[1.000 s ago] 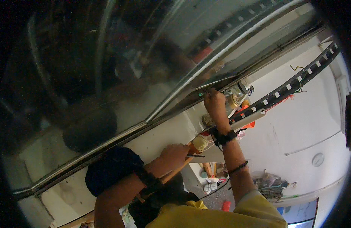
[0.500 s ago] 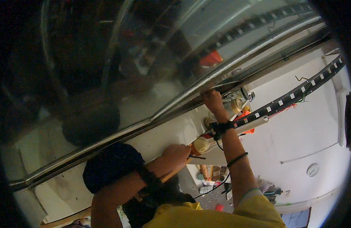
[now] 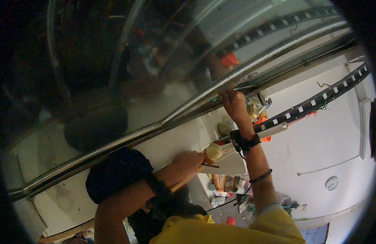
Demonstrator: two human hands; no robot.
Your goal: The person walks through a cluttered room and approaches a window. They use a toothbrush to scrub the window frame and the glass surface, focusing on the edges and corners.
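My right hand (image 3: 235,105) is curled at the silvery metal window frame (image 3: 162,122), near the gold-lidded glass jar (image 3: 253,112); I cannot tell what it grasps. My left hand (image 3: 187,162), fingers bent, is at the white sill's (image 3: 175,140) front edge, beside the thin dark stick (image 3: 212,166).
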